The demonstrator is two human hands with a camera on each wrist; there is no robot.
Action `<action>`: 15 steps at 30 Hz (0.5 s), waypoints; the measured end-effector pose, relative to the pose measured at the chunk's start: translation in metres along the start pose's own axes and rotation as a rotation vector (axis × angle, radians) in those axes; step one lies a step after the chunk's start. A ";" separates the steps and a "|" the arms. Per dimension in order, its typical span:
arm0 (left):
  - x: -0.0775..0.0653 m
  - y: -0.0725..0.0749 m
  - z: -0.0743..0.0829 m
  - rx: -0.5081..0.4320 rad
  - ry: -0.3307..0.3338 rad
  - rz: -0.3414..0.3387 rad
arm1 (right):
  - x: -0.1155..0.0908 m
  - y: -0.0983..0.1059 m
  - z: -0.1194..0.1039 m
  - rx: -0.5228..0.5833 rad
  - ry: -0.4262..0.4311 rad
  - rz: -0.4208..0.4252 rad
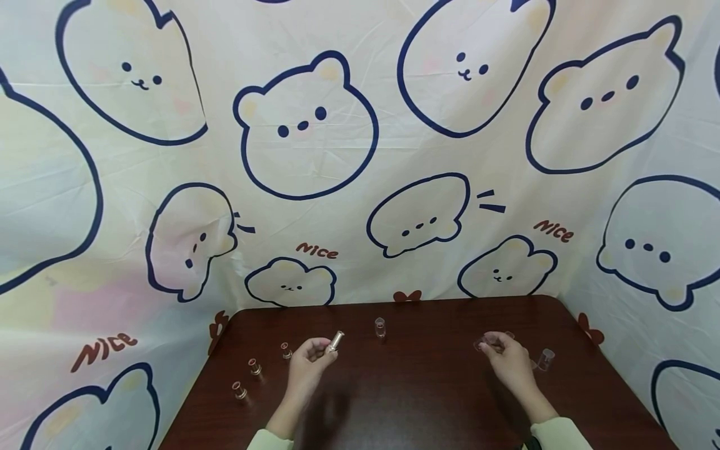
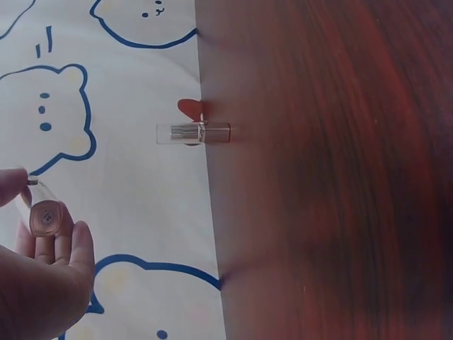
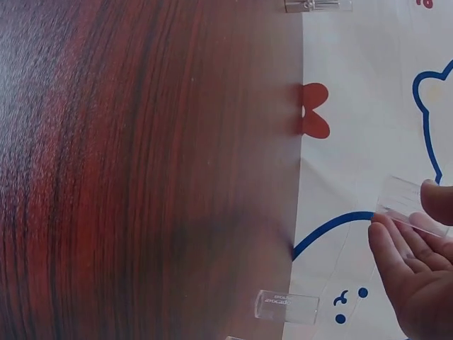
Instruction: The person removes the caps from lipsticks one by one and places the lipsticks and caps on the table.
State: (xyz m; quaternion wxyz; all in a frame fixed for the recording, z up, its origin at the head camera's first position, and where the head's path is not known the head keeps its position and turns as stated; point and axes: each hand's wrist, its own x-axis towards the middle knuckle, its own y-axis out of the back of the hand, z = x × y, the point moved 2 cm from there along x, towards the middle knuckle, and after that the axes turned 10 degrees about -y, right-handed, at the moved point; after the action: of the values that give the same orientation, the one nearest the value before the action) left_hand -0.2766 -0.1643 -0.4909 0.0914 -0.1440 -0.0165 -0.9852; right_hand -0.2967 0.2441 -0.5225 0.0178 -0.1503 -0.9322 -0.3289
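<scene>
My left hand (image 1: 304, 370) pinches a rose-gold lipstick tube (image 1: 335, 341) between thumb and fingers, raised above the table's left half. In the left wrist view the tube's squarish base (image 2: 46, 218) faces the camera. Over at the right, my right hand (image 1: 510, 365) holds a clear plastic cap (image 3: 405, 204) between thumb and fingertips, off the table. The two hands are well apart. Between them, near the back edge, stands a lipstick tube with a clear cap on it (image 1: 380, 328).
Several uncapped lipstick tubes stand in a slanting row at the left, among them a near one (image 1: 240, 390). Clear caps stand by the right hand, one (image 1: 545, 359) plainly seen, others partly hidden. A patterned cloth (image 1: 349, 275) hangs behind the brown table (image 1: 416, 400).
</scene>
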 end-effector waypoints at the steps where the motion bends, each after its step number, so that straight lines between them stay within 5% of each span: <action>1: 0.000 0.001 0.000 0.004 -0.003 -0.001 | 0.000 0.000 0.001 -0.005 -0.003 -0.003; 15: -0.002 0.011 -0.011 0.088 -0.024 0.012 | 0.001 -0.004 0.011 -0.092 -0.037 -0.061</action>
State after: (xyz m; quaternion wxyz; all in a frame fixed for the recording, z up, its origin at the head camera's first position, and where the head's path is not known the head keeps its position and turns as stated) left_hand -0.2759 -0.1751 -0.5018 0.1032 -0.1516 -0.0602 -0.9812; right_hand -0.2987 0.2483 -0.5337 -0.0163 -0.1286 -0.9203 -0.3690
